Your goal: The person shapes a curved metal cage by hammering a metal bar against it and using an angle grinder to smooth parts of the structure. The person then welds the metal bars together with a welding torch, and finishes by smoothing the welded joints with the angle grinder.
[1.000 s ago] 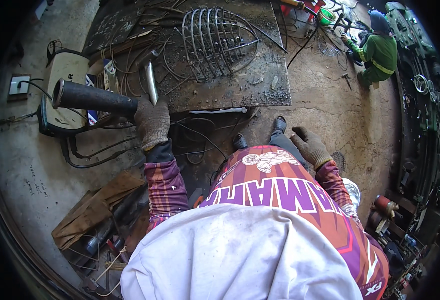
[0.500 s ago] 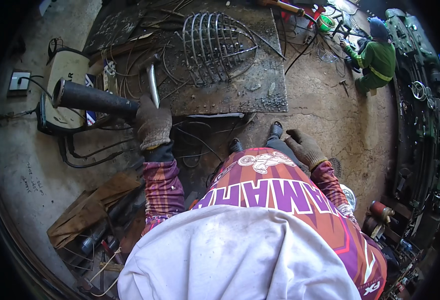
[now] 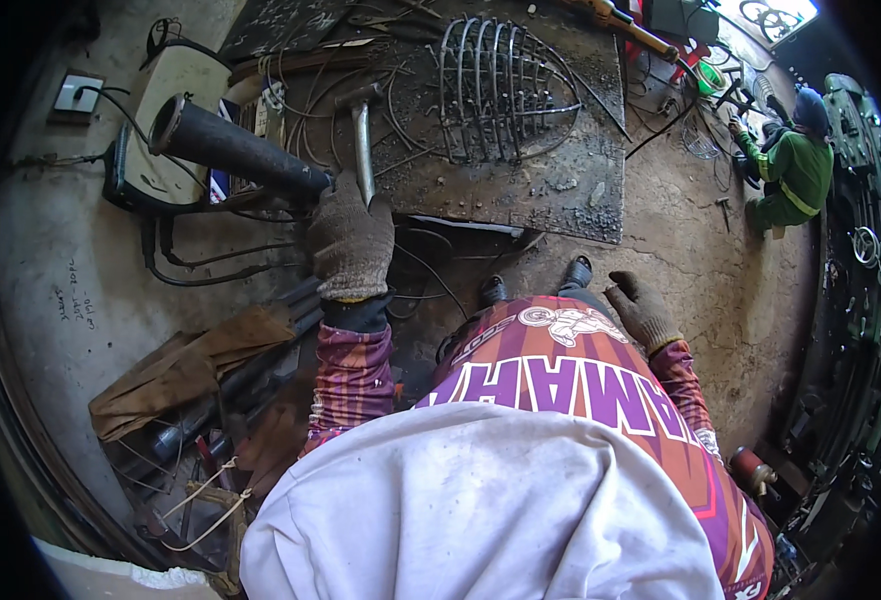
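Observation:
My left hand (image 3: 350,245), in a worn knit glove, is closed around the handle of a hammer (image 3: 363,150). The hammer's head points away from me, over the near left part of the metal worktable (image 3: 550,200). A dark, thick pipe (image 3: 245,152) slants leftward, its near end against the glove; I cannot tell whether my fingers also grip it. My gloved right hand (image 3: 645,310) hangs beside my right thigh, fingers loosely apart, with nothing in it. On the worktable lies a curved grille of bent metal rods (image 3: 500,90).
At left, a pale machine with cables (image 3: 175,95) stands beside the pipe. Brown cloth (image 3: 190,370) lies over metal bars. A person in green (image 3: 795,170) crouches at the far right, near a small hammer (image 3: 723,213) on the floor. Dark machinery (image 3: 865,270) lines the right side.
The whole view has turned slightly, moving the worktable to the right in the picture. My left hand still holds the hammer, and my right hand still hangs at my side.

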`<state>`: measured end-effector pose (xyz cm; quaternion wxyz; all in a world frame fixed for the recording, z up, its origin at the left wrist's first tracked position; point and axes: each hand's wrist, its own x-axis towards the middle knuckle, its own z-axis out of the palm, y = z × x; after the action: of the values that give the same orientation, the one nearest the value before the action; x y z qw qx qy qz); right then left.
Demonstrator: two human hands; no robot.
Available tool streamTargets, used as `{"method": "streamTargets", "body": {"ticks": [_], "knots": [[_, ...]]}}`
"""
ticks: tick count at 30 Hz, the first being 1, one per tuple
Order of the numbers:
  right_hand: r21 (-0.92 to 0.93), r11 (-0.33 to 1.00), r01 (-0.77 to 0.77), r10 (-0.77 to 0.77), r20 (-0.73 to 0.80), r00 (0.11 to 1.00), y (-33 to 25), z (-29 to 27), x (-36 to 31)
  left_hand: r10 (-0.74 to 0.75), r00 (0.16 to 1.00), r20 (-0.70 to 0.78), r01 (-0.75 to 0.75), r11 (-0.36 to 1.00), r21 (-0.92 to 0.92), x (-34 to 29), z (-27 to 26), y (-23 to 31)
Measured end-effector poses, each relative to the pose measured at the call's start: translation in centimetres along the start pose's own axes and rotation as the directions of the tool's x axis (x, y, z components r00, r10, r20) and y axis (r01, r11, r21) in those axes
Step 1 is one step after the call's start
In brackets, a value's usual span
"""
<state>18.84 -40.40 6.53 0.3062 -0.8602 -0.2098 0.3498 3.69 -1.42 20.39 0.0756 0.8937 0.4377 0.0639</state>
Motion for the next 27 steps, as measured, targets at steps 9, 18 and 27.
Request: {"method": "streamTargets", "body": {"ticks": [9,18,27], "knots": [[-0.116,0.992,-0.046,0.056,0.08,0.995,-0.9,-1.0,0.7,0.33,0.944,-0.009,-0.33,0.944,-0.012,2.8,2.1,1.9],[0.041,0.999,-0.028,0.027,0.046,0.999,2.7,-1.3,2.5,0.155,0.98,0.128,-0.17,0.979,0.114,4.6,4.8,4.1],[0.005,1.0,0.016,-0.017,0.105,0.994,9.3,-6.0,6.9,0.596,0.801,0.05,-0.201,0.189,0.961,8.9,13.9,-7.3]]}}
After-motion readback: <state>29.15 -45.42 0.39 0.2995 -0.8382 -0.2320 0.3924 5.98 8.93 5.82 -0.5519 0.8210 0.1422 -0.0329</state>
